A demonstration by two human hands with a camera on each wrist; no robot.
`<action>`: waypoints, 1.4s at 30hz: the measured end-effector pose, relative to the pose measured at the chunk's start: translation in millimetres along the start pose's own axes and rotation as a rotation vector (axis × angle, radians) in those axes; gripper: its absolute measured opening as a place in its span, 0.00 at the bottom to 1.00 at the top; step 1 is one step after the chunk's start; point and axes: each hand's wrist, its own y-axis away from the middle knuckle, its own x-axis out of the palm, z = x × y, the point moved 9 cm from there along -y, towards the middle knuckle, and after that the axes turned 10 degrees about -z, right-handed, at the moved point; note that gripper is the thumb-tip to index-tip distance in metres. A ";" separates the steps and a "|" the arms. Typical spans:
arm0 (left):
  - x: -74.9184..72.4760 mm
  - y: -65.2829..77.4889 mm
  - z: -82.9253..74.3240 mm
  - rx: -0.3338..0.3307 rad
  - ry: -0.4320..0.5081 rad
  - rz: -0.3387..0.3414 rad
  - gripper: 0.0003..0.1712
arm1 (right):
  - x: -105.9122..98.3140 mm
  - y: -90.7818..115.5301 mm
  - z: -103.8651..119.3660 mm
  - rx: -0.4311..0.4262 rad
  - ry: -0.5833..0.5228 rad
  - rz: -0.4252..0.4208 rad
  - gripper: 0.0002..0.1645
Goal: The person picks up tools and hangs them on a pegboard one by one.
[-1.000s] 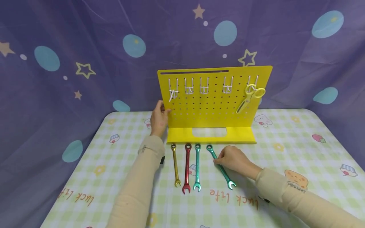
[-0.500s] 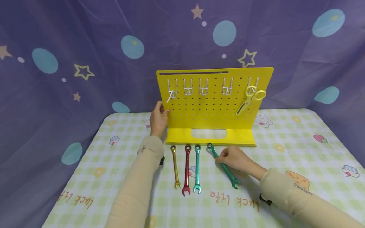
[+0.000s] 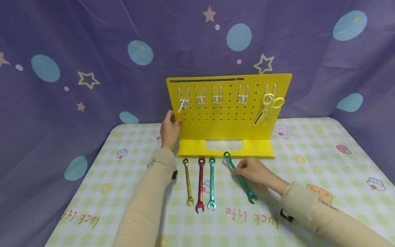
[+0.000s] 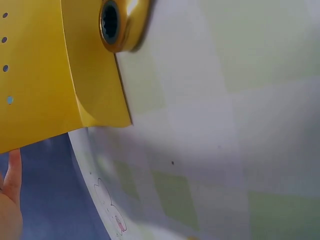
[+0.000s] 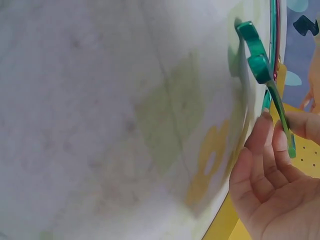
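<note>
At the left edge of a yellow pegboard point(image 3: 228, 133), my left hand point(image 3: 169, 130) holds on, its thumb on the front face; the other fingers are partly hidden behind the board. My right hand point(image 3: 251, 171) pinches a green combination wrench point(image 3: 245, 187) near mid-handle. In the right wrist view that wrench point(image 5: 257, 67) appears raised off the cloth, with a shadow beside it. To its left lie a gold wrench point(image 3: 188, 181), a red wrench point(image 3: 200, 185) and a teal wrench point(image 3: 212, 183), side by side with ring ends toward the board.
Several white wire hooks point(image 3: 217, 97) line the upper pegboard. Yellow scissors point(image 3: 267, 108) hang from the rightmost one. The board's base stands just beyond the wrenches on a checked tablecloth point(image 3: 129, 192). A purple patterned curtain point(image 3: 102, 41) hangs behind the table.
The green wrench in my right hand has risen off the cloth and shifted slightly forward and right. My left hand keeps its place on the board's edge.
</note>
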 end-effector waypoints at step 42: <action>-1.8 4.3 0.0 -0.043 0.035 0.010 0.13 | -70.8 -16.7 29.5 -0.091 -0.409 -0.327 0.22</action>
